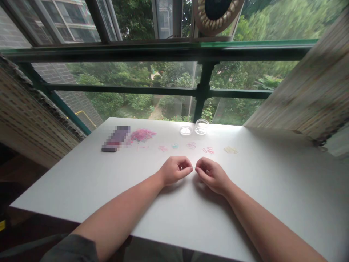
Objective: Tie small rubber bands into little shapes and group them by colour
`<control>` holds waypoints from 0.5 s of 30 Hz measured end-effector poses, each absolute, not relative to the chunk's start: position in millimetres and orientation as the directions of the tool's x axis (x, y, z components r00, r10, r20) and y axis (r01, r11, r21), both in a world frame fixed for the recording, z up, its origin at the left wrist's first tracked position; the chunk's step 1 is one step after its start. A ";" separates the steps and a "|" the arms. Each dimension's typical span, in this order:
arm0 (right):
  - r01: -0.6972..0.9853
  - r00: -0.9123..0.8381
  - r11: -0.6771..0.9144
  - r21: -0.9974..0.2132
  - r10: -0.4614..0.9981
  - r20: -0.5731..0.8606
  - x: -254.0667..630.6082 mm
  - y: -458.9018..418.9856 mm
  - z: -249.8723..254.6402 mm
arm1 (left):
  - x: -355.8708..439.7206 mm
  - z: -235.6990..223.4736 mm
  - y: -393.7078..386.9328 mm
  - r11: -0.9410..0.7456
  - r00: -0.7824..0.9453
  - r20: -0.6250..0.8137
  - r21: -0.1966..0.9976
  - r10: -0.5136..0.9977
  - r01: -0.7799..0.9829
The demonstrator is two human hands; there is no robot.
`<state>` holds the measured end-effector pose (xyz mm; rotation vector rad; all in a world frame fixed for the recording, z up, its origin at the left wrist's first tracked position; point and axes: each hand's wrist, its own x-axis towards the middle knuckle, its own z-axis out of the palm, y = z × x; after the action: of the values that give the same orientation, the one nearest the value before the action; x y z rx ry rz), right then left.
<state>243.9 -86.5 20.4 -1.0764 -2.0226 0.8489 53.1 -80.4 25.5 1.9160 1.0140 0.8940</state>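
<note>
My left hand (177, 170) and my right hand (212, 174) meet above the white table, each pinched at the fingertips. A tiny, thin, pale strand (194, 167) spans the small gap between them, held at both ends; its kind is too small to make out. Just beyond lie small groups of thin coloured loops that look like little rubber bands: pink loops (163, 148), teal loops (175, 146), purple loops (191, 145), red loops (209, 150) and pale yellow loops (231, 149). A larger tangled pink pile (143, 134) sits farther left.
A dark, pixelated flat object (116, 139) lies at the table's back left. Near the back edge stand a clear round lid (185, 131) and a clear round container (201, 127). Behind the white table (272, 174) are a green railing (136, 89) and windows, with curtains on both sides.
</note>
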 end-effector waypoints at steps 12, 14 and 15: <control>0.435 -0.427 0.385 -0.814 0.884 0.190 244.6 -84.6 22.4 | 52.3 24.9 -79.2 -0.378 0.421 0.226 0.868 0.878 0.321; 0.434 -0.425 0.373 -0.820 0.887 0.178 244.7 -85.0 22.7 | 52.6 25.3 -79.1 -0.386 0.421 0.235 0.865 0.876 0.320; 0.433 -0.424 0.367 -0.823 0.889 0.174 244.7 -85.2 22.8 | 52.7 25.6 -79.1 -0.390 0.423 0.238 0.863 0.874 0.320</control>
<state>244.7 -85.2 22.8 -1.1394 -2.0095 0.9449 52.7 -79.1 25.6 1.9158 1.0129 0.9214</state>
